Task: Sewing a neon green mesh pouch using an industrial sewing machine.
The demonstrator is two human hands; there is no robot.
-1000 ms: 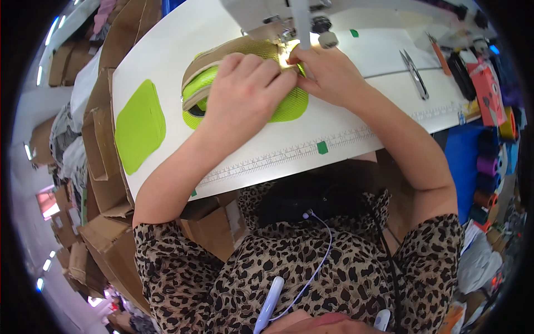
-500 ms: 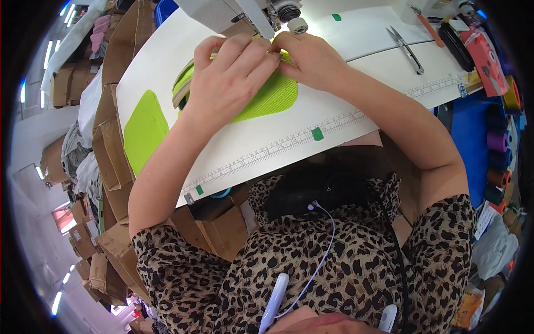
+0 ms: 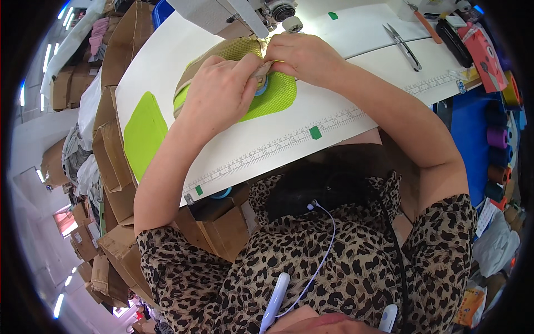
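Observation:
Under the needle end of a white sewing machine [image 3: 214, 15] lies a lime-green mesh fabric piece [image 3: 278, 99] with a tan, strip-like edge [image 3: 194, 75]. My left hand [image 3: 219, 92] is closed on the tan edge, its fingers bent over the fabric. Close beside it my right hand [image 3: 306, 60] pinches the same edge between thumb and fingers, just below the needle area. A bit of a blue curved thing [image 3: 262, 88] shows under my left fingertips; its kind is hidden.
Flat lime-green fabric pieces [image 3: 144, 131] lie at the table's left. Along the front edge runs a printed ruler [image 3: 272, 153]. Thread snips [image 3: 403, 47], an orange-handled tool [image 3: 427, 25] and a black case [image 3: 454, 43] lie at right. Cardboard boxes [image 3: 114, 161] stand at left.
The fabric has turned, and more of its tan edge and mesh shows near the machine. My left hand has come slightly down and left; the blue curved thing has come into sight.

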